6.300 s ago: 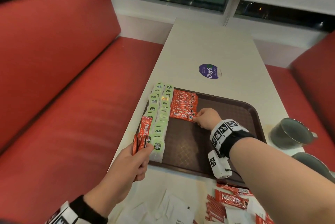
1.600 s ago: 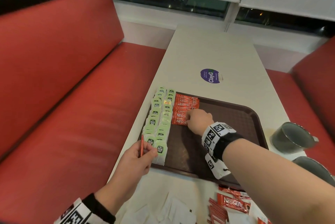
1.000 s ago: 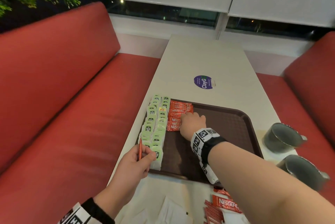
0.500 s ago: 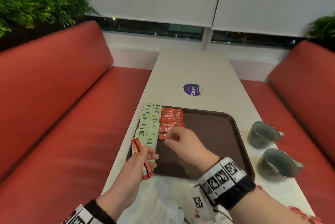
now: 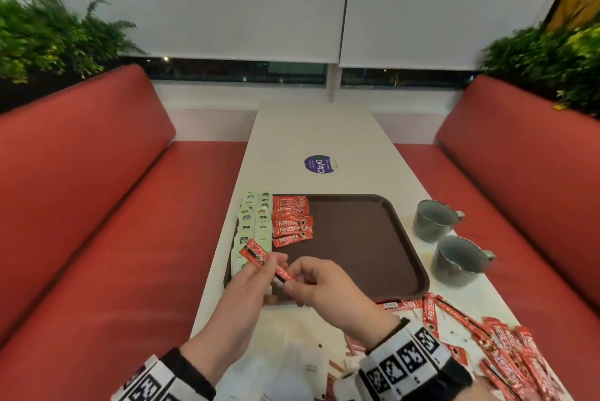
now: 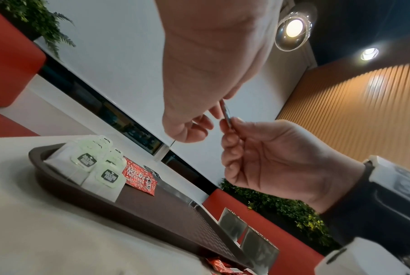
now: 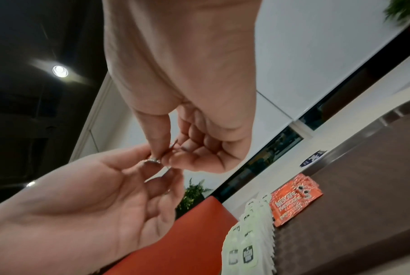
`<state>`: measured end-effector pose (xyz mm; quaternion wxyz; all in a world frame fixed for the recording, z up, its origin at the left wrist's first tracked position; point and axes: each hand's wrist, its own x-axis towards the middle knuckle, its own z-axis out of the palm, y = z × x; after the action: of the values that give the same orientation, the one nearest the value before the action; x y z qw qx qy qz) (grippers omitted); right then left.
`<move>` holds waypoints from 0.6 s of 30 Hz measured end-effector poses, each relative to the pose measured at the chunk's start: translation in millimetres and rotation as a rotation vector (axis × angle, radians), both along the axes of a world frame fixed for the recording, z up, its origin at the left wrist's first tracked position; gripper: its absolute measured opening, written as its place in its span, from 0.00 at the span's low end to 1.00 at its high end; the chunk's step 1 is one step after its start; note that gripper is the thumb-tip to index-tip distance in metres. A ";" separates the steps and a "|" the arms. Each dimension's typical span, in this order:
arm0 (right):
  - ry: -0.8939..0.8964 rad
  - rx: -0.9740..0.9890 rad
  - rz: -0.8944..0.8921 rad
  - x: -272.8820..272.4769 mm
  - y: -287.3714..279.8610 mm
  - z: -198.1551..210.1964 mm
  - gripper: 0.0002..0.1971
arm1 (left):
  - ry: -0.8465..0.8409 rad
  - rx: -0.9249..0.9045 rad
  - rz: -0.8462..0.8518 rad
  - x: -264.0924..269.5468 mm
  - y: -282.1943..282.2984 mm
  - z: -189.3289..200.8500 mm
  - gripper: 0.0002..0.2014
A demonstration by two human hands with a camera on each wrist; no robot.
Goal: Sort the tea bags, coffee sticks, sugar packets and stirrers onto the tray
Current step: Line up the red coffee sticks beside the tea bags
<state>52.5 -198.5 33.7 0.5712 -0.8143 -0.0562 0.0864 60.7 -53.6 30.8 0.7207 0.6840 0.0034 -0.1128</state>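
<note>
A brown tray lies on the white table. Green tea bags fill two columns along its left edge, and red coffee sticks lie in a row beside them. Above the tray's near left corner, my left hand holds a couple of red coffee sticks slanting up to the left. My right hand pinches the lower end of one stick. In the left wrist view that stick shows edge-on between both hands' fingertips. The right wrist view shows the same pinch.
Loose coffee sticks lie scattered on the table at the near right. White sugar packets lie under my wrists. Two grey mugs stand right of the tray. A purple sticker lies beyond it. Red benches flank the table.
My right hand has left the row of sticks on the tray, come back toward me and taken hold of a stick in my left hand. The head view has tilted up.
</note>
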 end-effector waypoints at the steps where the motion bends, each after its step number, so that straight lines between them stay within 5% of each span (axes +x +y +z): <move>1: 0.005 0.034 -0.028 -4.0 -3.4 1.9 0.08 | -0.007 0.011 0.018 -1.3 4.1 0.4 0.10; 8: 0.023 0.166 -0.037 -33.2 -23.5 19.6 0.05 | -0.045 -0.102 0.100 -18.2 20.2 19.8 0.06; 18: -0.072 0.102 -0.032 -47.9 -51.2 19.8 0.05 | -0.156 0.021 0.131 -39.0 6.0 40.1 0.06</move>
<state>4.6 -249.7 53.5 0.6110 -0.7874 -0.0680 0.0452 21.7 -47.6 70.9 0.7176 0.6964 -0.0067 -0.0118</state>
